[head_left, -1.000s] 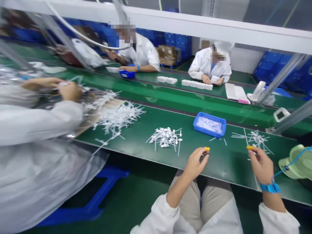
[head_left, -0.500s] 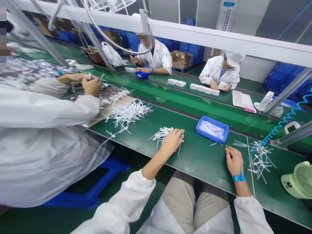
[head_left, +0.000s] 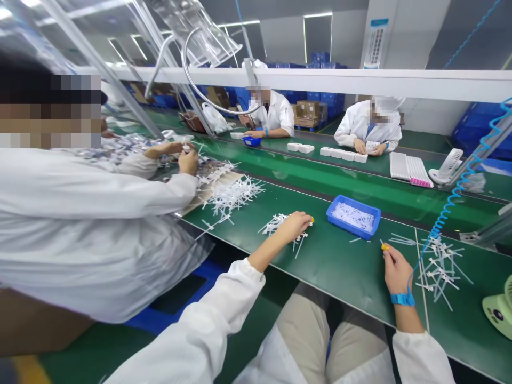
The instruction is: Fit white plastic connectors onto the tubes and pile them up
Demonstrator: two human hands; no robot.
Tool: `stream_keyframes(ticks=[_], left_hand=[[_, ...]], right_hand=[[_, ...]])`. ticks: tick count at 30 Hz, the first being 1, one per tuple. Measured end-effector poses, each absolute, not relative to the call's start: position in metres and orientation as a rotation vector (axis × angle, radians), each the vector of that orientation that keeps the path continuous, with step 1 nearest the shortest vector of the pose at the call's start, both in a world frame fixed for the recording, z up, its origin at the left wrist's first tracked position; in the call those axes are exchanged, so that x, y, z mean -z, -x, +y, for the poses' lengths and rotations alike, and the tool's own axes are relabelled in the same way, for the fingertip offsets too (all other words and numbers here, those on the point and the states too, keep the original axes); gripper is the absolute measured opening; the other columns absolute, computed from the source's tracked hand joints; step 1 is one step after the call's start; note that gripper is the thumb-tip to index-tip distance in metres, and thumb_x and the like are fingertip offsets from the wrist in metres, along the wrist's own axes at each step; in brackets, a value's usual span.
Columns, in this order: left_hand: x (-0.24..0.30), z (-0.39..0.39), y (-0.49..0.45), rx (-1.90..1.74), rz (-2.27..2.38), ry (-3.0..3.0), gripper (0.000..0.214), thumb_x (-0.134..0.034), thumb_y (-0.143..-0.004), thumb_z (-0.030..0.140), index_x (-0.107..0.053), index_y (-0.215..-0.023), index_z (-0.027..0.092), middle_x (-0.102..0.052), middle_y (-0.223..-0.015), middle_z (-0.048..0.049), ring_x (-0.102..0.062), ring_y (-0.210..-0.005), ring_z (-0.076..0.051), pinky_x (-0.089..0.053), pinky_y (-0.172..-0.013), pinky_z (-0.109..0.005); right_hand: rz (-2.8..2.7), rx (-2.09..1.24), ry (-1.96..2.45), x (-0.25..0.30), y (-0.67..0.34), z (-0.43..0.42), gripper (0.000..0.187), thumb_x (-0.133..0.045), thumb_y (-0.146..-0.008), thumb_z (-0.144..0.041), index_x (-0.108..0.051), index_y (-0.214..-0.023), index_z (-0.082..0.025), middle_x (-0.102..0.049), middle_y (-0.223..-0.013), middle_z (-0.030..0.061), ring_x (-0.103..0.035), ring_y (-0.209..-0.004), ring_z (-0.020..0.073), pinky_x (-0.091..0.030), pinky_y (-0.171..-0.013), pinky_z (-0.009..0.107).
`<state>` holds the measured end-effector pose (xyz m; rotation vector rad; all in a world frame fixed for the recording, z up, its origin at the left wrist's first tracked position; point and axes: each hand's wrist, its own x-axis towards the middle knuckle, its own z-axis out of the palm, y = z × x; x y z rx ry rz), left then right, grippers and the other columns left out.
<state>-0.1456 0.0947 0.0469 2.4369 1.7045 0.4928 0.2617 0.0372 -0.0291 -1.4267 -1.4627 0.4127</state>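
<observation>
White cable ties (head_left: 272,224) sit in a small pile on the green surface (head_left: 336,266), partly covered by the left hand (head_left: 294,226). Left fingers bend in at the pile's right edge, yellow fingertip cover (head_left: 312,219) showing, a white tie head right by it; gripped or just touched, can't tell. Right hand (head_left: 397,274) is well apart from the left, near the surface's front edge, thumb and finger drawn close, tiny pale tip past the yellow; maybe holding something, too small to be sure. Blue wristband (head_left: 402,299) on that wrist, cord attached.

Progress: looks partway. Blue tray (head_left: 352,230), farther back and between the hands, carries lots of small white pieces (head_left: 352,216). Few loose strips (head_left: 403,241) lie just right of it. More ties are spread in a right-hand heap (head_left: 444,274), past the right hand. Bigger heap (head_left: 236,193) on the left, near a co-worker's hand (head_left: 188,161). Judging by the amounts, plenty is left: middle pile isn't used up. Right-hand heap looks like a separate lot, perhaps handled ones. Which heap is done and which is waiting can't be told; tie heads too small to compare.
</observation>
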Motion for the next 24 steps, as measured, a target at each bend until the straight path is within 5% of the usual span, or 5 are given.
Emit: stream_keyframes(ticks=[8,14,24], left_hand=[[-0.070,0.060,0.109,-1.005,1.234,-1.848,0.027,-0.071,-0.101,0.037,-0.068,-0.120,0.018,-0.076,-0.113,-0.0082,-0.074,-0.101,-0.023,-0.060,-0.093,-0.035],[-0.027,0.014,0.041,-0.944,0.947,-1.354,0.044,-0.085,-0.092,0.049,-0.068,-0.115,0.015,-0.079,-0.109,-0.0122,-0.077,-0.099,-0.026,-0.062,-0.092,-0.038],[-0.002,-0.008,0.017,-0.962,1.183,-2.170,0.009,-0.070,-0.103,0.022,-0.079,-0.104,0.020,-0.074,-0.114,-0.0079,-0.064,-0.110,-0.024,-0.051,-0.103,-0.037]], right_hand=[[-1.267,-0.508,1.448,0.025,-0.262,0.033,0.042,-0.064,-0.093,-0.058,-0.082,-0.104,-0.021,-0.082,-0.115,0.0138,-0.077,-0.105,0.0346,-0.058,-0.102,0.054],[-1.333,-0.602,1.415,0.019,-0.256,0.030,0.036,-0.064,-0.091,-0.054,-0.080,-0.098,-0.023,-0.083,-0.109,0.0119,-0.077,-0.102,0.0330,-0.059,-0.100,0.052],[-1.531,-0.711,1.290,0.012,-0.246,0.020,0.036,-0.064,-0.095,-0.054,-0.079,-0.107,-0.024,-0.083,-0.108,0.0094,-0.081,-0.097,0.0294,-0.066,-0.090,0.042]])
